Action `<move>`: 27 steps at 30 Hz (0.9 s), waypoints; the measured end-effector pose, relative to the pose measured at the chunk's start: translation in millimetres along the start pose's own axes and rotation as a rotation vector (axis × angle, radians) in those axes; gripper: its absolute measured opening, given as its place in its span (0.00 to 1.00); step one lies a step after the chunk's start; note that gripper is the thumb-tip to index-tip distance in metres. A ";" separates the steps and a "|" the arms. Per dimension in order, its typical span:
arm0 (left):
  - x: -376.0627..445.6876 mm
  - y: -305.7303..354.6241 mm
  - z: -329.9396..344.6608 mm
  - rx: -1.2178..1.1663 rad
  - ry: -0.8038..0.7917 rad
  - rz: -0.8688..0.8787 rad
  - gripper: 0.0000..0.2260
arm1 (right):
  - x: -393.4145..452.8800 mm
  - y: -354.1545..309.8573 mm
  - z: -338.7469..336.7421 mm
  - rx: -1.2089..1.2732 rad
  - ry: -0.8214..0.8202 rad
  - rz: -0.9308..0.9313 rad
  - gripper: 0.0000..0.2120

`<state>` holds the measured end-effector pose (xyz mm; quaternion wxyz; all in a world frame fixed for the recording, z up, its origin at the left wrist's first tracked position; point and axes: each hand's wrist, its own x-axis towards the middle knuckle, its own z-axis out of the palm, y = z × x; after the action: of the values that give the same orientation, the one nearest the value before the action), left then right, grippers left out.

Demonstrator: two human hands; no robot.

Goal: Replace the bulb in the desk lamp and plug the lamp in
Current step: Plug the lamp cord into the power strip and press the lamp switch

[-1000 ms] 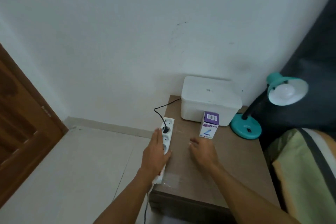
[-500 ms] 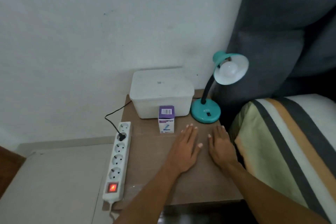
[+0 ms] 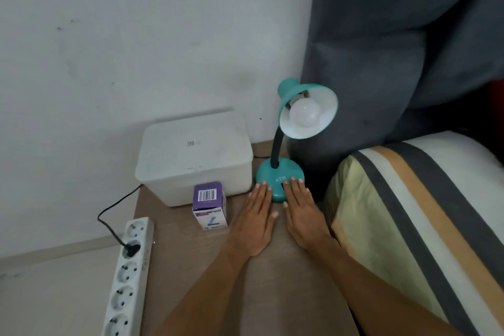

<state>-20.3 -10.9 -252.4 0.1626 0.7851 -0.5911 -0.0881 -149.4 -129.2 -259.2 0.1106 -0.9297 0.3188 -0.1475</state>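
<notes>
Desk lamp: the teal desk lamp with a black bendable neck (image 3: 279, 172) stands at the back right of the brown wooden worktop (image 3: 272, 281); a white round bulb (image 3: 304, 114) sits in its shade.
Power strip: the white plastic power strip (image 3: 128, 275) lies along the left edge of the worktop, with one black plug (image 3: 131, 249) in its second socket.
Container: the white lidded plastic box (image 3: 193, 155) stands against the wall.
Bulb box: the small purple and white carton (image 3: 209, 206) stands upright just in front of the container.
Left hand: (image 3: 255, 222) flat and empty, palm down on the worktop, fingertips at the lamp base.
Right hand: (image 3: 302, 215) flat and empty, fingers resting on the lamp base, just beside the left hand.
Bed: the striped pillow (image 3: 409, 213) lies at the right.
</notes>
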 end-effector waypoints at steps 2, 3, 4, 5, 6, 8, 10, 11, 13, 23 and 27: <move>-1.0 0.3 0.6 -0.008 0.011 0.007 0.33 | -0.9 0.2 4.1 0.011 0.006 0.007 0.27; -1.0 0.3 0.8 -0.007 0.023 0.009 0.32 | -0.6 0.0 4.4 0.009 0.013 0.009 0.27; -0.5 -0.8 2.6 -0.010 0.032 0.009 0.32 | -0.4 -0.9 4.5 0.013 0.014 0.013 0.27; -0.1 -1.2 4.1 -0.015 0.032 0.004 0.31 | -0.4 -1.8 4.8 0.023 0.016 0.015 0.27; 0.3 -1.7 5.8 -0.017 0.031 -0.004 0.30 | -0.4 -2.6 4.8 0.034 0.015 0.013 0.27; -0.3 -2.0 7.7 -0.012 0.026 -0.018 0.29 | -1.4 -3.5 5.5 0.039 0.020 0.006 0.26; -0.4 -1.8 6.6 -0.013 0.018 -0.024 0.29 | -1.4 -2.6 7.3 0.025 0.023 -0.007 0.26; -0.5 -1.2 4.9 -0.014 0.015 -0.024 0.29 | -1.3 -2.4 7.5 0.022 0.022 -0.008 0.26; -1.1 0.0 4.0 -0.008 0.012 -0.025 0.29 | -1.0 -2.2 8.0 0.015 0.031 -0.007 0.26; -0.7 0.8 3.1 -0.007 0.021 -0.026 0.28 | -1.5 -5.8 6.2 0.014 0.073 -0.018 0.27; -0.9 1.8 2.5 -0.015 0.018 -0.031 0.28 | -1.5 -5.8 5.4 0.009 0.077 -0.022 0.27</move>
<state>-23.0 -10.9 -254.1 0.1725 0.7937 -0.5766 -0.0881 -145.5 -123.1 -262.8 0.1006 -0.9263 0.3119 -0.1859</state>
